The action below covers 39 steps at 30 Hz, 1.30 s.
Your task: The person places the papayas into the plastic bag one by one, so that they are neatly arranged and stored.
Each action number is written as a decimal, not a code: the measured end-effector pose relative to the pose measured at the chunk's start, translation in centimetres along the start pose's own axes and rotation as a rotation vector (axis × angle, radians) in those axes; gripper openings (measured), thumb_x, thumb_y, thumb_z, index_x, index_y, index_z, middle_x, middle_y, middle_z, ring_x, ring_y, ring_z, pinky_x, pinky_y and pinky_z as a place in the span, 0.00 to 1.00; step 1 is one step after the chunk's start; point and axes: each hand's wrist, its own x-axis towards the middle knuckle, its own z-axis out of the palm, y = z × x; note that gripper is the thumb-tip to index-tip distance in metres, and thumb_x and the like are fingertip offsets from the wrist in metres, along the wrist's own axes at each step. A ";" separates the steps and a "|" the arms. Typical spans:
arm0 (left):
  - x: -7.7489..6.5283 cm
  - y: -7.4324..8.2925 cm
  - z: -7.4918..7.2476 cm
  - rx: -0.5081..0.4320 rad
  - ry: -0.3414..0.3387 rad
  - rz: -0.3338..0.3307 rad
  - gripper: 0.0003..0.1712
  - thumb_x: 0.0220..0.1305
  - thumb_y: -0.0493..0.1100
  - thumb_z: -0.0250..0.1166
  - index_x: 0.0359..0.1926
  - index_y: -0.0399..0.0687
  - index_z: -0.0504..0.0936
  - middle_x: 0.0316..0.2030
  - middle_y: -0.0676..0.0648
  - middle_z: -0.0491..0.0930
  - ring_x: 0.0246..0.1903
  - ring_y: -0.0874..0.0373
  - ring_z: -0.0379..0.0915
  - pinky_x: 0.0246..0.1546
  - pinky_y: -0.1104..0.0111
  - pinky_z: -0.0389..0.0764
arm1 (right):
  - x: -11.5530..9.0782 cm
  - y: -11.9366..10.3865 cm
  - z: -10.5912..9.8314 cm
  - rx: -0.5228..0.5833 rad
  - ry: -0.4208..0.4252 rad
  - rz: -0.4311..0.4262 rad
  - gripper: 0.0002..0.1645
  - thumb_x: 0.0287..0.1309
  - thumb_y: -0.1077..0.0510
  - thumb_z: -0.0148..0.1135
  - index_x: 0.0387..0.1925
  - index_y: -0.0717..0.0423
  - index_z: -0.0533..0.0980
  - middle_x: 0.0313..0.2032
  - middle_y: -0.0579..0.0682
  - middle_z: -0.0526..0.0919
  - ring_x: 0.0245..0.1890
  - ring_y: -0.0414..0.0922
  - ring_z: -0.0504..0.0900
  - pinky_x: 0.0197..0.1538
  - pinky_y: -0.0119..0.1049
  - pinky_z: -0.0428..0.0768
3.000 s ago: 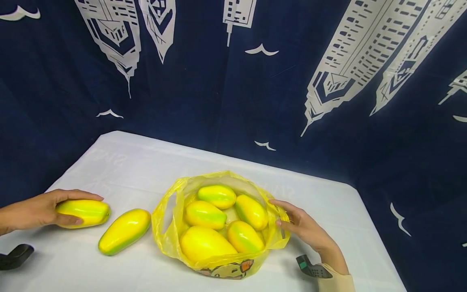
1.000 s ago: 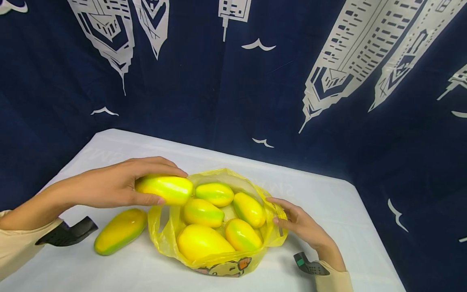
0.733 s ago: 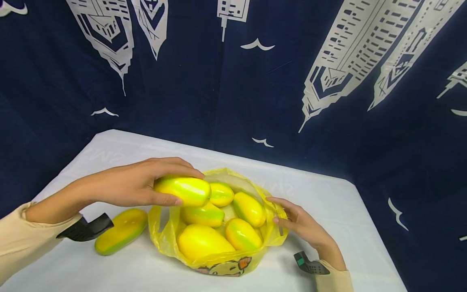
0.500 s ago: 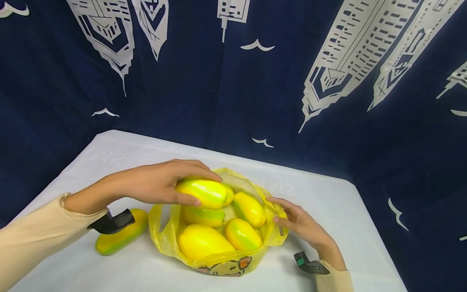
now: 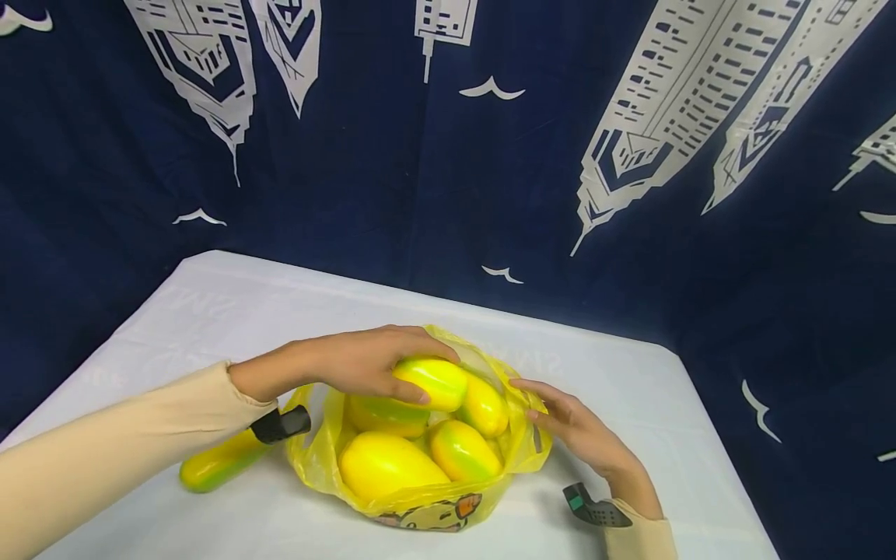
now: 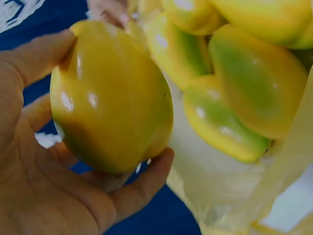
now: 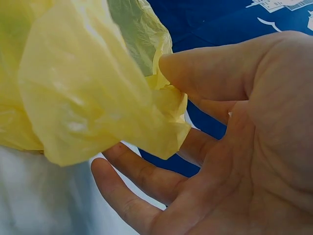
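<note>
My left hand holds a glossy yellow-green oval fruit, shaped like a mango or small papaya, over the mouth of a yellow plastic bag. In the left wrist view, thumb and fingers span this fruit, apart from the fruits below. Several similar fruits lie inside the bag, including a large one at the front. My right hand holds the bag's right edge by the handle; in the right wrist view its thumb presses the thin plastic. Another loose fruit lies left of the bag, partly hidden by the left wrist.
The bag stands open on a table with a white cloth. Behind it hangs a dark blue curtain with white buildings and birds. Black wrist devices sit on both forearms.
My left hand took the fruit from the table's left side and carried it right, over the bag; in the last half second it moved further right and slightly down. The right hand stays put.
</note>
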 end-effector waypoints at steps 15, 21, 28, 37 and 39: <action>2.8 -0.5 2.0 0.097 0.013 -0.052 0.30 0.67 0.43 0.67 0.69 0.53 0.73 0.61 0.51 0.75 0.62 0.54 0.65 0.61 0.56 0.72 | 0.1 -0.2 0.0 -0.025 0.002 -0.002 0.28 0.72 0.55 0.56 0.71 0.46 0.67 0.74 0.54 0.63 0.76 0.60 0.55 0.72 0.63 0.58; 3.5 -0.7 2.9 0.126 -0.013 -0.141 0.32 0.66 0.44 0.68 0.70 0.54 0.72 0.58 0.48 0.73 0.57 0.53 0.64 0.56 0.59 0.72 | 0.0 -0.3 -0.1 -0.026 0.007 0.013 0.29 0.72 0.54 0.56 0.72 0.46 0.67 0.74 0.52 0.63 0.76 0.58 0.55 0.73 0.60 0.60; 4.3 -1.4 3.8 0.170 -0.032 -0.161 0.31 0.68 0.46 0.66 0.71 0.57 0.71 0.60 0.50 0.75 0.58 0.55 0.66 0.58 0.59 0.70 | -0.1 -0.1 0.0 -0.018 -0.003 -0.015 0.28 0.73 0.55 0.54 0.72 0.47 0.67 0.74 0.55 0.63 0.76 0.61 0.55 0.72 0.64 0.58; 4.7 -1.9 4.5 0.178 -0.014 -0.196 0.32 0.69 0.50 0.65 0.72 0.61 0.69 0.60 0.49 0.73 0.55 0.53 0.65 0.55 0.59 0.73 | -0.2 0.0 0.1 0.000 -0.006 -0.007 0.28 0.73 0.55 0.54 0.71 0.45 0.67 0.74 0.53 0.63 0.76 0.59 0.54 0.74 0.55 0.61; 4.8 -1.9 4.5 0.173 -0.014 -0.205 0.32 0.69 0.50 0.65 0.72 0.61 0.69 0.60 0.48 0.72 0.54 0.53 0.65 0.53 0.60 0.73 | -0.2 0.0 0.2 0.000 -0.004 -0.003 0.28 0.73 0.55 0.54 0.71 0.45 0.67 0.74 0.53 0.63 0.76 0.59 0.54 0.74 0.56 0.61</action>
